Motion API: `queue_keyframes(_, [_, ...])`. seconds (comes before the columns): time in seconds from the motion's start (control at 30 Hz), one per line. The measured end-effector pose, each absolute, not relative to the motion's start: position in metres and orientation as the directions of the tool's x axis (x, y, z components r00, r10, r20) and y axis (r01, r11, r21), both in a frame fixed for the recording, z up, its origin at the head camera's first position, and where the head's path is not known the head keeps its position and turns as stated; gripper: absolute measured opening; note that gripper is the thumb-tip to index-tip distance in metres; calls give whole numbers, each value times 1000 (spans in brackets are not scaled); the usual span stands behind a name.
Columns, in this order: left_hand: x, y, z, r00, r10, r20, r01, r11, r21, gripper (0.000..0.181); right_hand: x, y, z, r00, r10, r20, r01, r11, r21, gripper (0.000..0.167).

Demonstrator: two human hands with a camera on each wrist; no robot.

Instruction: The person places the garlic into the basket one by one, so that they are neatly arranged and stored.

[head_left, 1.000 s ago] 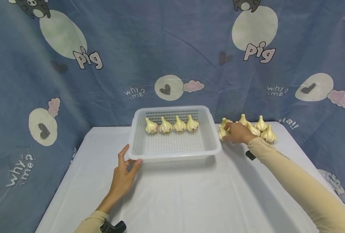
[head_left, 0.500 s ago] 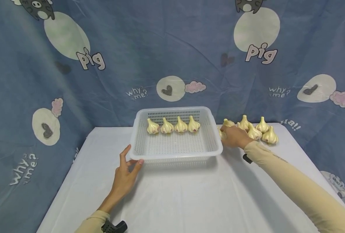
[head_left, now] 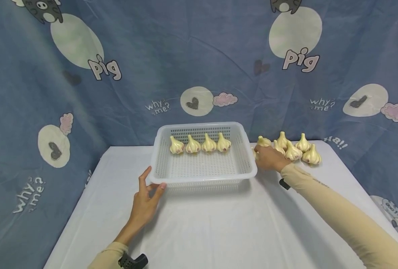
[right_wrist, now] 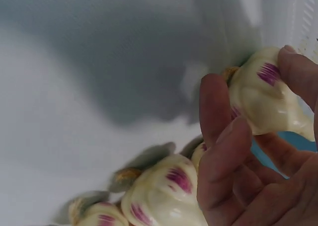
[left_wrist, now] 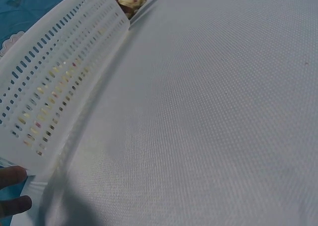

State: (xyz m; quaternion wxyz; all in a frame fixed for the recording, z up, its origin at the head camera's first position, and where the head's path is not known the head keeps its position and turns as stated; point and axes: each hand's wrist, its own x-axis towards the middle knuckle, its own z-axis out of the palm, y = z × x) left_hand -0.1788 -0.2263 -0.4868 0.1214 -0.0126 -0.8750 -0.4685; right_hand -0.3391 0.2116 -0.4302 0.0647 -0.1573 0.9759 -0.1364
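In the head view my left hand (head_left: 145,201) holds the near left corner of a white plastic basket (head_left: 202,180), thumb on the front rim and index finger along the left side. Two of its fingers (left_wrist: 14,176) show at the basket corner in the left wrist view. My right hand (head_left: 269,158) is just right of the basket and grips a garlic bulb (right_wrist: 263,94) between thumb and fingers. Inside the basket several garlic bulbs (head_left: 209,144) stand in a row along the back, stems up.
To the right of the basket, several more garlic bulbs (head_left: 293,151) are grouped at the back of the white-covered table (head_left: 212,224). A blue printed cloth (head_left: 145,56) hangs right behind the table and along its sides.
My right hand has moved slightly left and toward me at the near bulb, uncovering more of the group behind it. The left hand keeps its place at the basket corner.
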Motion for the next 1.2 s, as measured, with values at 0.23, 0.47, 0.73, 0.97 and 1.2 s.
queue_keyframes(0.23, [-179,-226,-488,-969,-87,230,142,563,814,81,-340,215,-434,-931,-343,-125,-288,900,-328,54])
queue_keyframes(0.47, [-179,-226,-491,-968,-78,240,153,575,803,80,-335,220,-425,-910,-381,-165,-300,879,-371,59])
queue_keyframes(0.73, [-179,-227,-489,-965,-74,253,165,580,798,80,-332,227,-402,-888,-417,-196,-322,866,-383,68])
queue_keyframes(0.97, [-178,-227,-489,-967,-79,242,151,586,796,79,-336,236,-377,-882,-444,-159,-374,863,-340,62])
queue_keyframes(1.2, [-179,-227,-489,-966,-76,246,158,580,799,80,-335,242,-352,-895,-430,-117,-382,876,-293,55])
